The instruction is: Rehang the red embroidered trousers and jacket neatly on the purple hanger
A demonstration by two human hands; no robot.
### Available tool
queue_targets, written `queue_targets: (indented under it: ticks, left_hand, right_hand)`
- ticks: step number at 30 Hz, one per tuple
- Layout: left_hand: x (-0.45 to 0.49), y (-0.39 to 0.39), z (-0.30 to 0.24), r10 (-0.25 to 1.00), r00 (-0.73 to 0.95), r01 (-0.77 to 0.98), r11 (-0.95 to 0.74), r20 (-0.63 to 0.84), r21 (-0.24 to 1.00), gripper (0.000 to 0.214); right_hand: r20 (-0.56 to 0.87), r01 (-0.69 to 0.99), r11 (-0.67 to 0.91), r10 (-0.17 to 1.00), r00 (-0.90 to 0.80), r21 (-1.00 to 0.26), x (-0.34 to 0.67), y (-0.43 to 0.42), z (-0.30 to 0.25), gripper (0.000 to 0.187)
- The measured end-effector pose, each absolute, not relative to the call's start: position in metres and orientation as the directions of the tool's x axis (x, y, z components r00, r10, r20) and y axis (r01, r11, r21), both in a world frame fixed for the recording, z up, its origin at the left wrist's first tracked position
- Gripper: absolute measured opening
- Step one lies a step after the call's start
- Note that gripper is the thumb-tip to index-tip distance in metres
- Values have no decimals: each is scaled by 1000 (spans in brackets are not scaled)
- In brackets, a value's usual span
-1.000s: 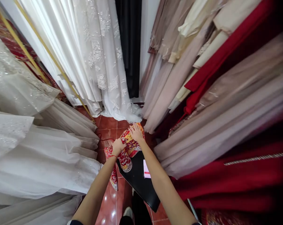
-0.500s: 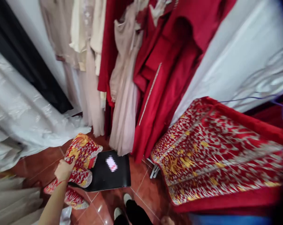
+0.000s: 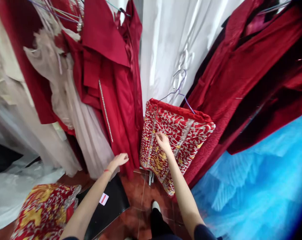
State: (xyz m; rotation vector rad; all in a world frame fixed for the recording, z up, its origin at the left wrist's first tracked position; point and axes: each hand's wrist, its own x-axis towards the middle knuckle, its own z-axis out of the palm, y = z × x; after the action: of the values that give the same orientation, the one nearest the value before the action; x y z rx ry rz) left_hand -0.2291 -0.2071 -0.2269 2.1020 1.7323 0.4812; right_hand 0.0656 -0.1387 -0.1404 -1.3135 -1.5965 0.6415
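Observation:
A red skirt point(image 3: 163, 156) with silver and gold embroidery hangs from a purple hanger point(image 3: 182, 93). My right hand point(image 3: 163, 141) is in front of its upper part, fingers loosely bent and holding nothing I can see; whether they touch the cloth I cannot tell. My left hand point(image 3: 120, 160) is raised beside the red and pale hanging dresses, its fingers curled in with nothing in them. At lower left lies a matching embroidered garment point(image 3: 38, 210), partly hidden by my left forearm.
A black seat or board point(image 3: 111, 206) holds a phone point(image 3: 104, 199). Red dresses point(image 3: 113, 83) and pale gowns point(image 3: 76, 110) hang at left, dark red garments point(image 3: 231, 76) at right. A blue gown point(image 3: 261, 180) fills the lower right. White curtain point(image 3: 163, 43) hangs behind.
My left hand has let go of the embroidered garment at lower left and moved up and right. My right hand has come into full view before the skirt. The view has swung right.

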Motion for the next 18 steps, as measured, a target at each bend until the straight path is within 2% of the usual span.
queue_targets:
  ticks: [3, 6, 9, 12, 15, 18]
  left_hand:
    - [-167, -133, -178, 957, 227, 747, -291, 182, 598, 35]
    - [-127, -73, -124, 906, 107, 652, -375, 410, 658, 37]
    - [-108, -28, -78, 842, 11, 587, -442, 539, 678, 41]
    - [-100, -3, -49, 828, 29, 542, -484, 560, 687, 37]
    - [-90, 5, -40, 847, 106, 517, -495, 521, 699, 29]
    - [-76, 1, -41, 857, 169, 500, -501, 487, 707, 38]
  right_hand:
    - [372, 402, 295, 920, 127, -867, 64, -99, -109, 41]
    - [361, 284, 312, 923, 137, -907, 56, -70, -95, 53]
    - [329, 123, 318, 940, 86, -940, 45, -48, -94, 54]
    - [298, -4, 298, 954, 4, -954, 38, -32, -96, 47]
    - [284, -68, 281, 958, -46, -957, 38, -23, -95, 42]
    - [294, -96, 290, 955, -30, -952, 44, -24, -91, 39]
